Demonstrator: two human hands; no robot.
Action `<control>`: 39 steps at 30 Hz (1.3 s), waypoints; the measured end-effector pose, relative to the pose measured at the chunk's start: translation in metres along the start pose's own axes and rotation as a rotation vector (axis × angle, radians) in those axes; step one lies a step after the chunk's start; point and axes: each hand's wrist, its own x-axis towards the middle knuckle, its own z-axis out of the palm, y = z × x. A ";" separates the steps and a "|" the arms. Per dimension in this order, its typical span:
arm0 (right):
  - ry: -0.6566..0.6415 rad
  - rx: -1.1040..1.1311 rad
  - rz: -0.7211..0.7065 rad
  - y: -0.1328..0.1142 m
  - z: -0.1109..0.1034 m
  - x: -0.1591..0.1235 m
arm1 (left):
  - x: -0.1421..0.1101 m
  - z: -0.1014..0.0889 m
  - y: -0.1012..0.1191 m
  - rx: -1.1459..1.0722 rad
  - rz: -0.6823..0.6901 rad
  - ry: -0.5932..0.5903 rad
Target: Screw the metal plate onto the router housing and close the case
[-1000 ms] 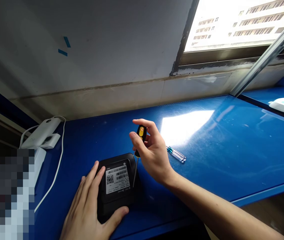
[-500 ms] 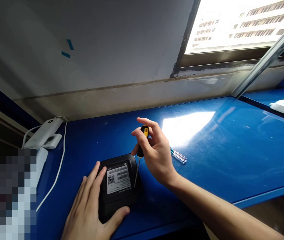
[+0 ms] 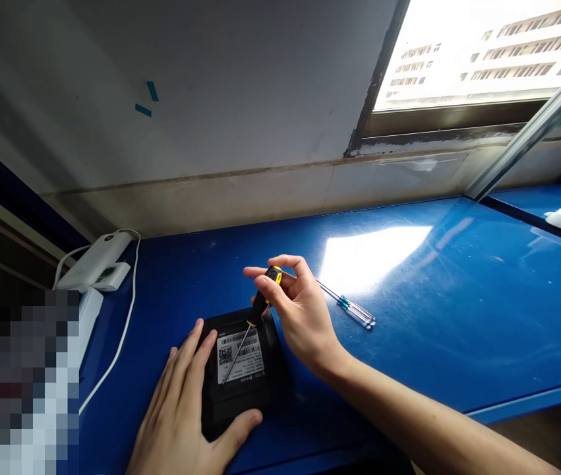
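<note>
A flat black electronic box (image 3: 240,396) lies on the blue table, a white label with a QR code and barcodes facing up. My left hand (image 3: 186,402) holds the box's near-left corner, fingers along the left side and thumb at the near edge. In my right hand (image 3: 300,307) is a screwdriver (image 3: 260,300) with a black and yellow handle, closed between thumb and fingers. Its shaft slants across the label, the tip over the lower left of the label area; contact cannot be made out. A second screwdriver (image 3: 354,311) with a clear handle lies behind my right hand.
A white power adapter (image 3: 95,260) and a white cable (image 3: 129,310) sit at the left of the blue table (image 3: 433,330). A grey wall (image 3: 240,99) with a window stands behind. A metal post (image 3: 532,132) rises at the right.
My right hand has tilted the screwdriver, and its tip has moved left from the box's right side to the lower left of the label. My left hand keeps its hold on the box.
</note>
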 end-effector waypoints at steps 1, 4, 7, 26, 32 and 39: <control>-0.004 0.003 0.005 0.001 0.000 -0.001 | 0.000 0.000 0.001 -0.005 -0.014 0.010; -0.001 -0.004 -0.005 0.002 0.001 -0.002 | 0.000 0.001 0.002 -0.008 -0.025 0.016; 0.022 -0.012 -0.042 0.002 0.001 -0.001 | 0.001 0.003 -0.001 0.007 0.014 -0.013; -0.126 -0.276 -0.274 -0.002 -0.003 -0.011 | 0.000 0.004 -0.005 -0.001 0.018 -0.020; -0.124 -0.294 -0.272 0.000 -0.004 -0.010 | 0.000 0.004 -0.006 0.020 0.036 -0.008; -0.146 -0.302 -0.238 0.000 -0.004 -0.011 | -0.001 0.005 -0.007 0.028 0.040 -0.010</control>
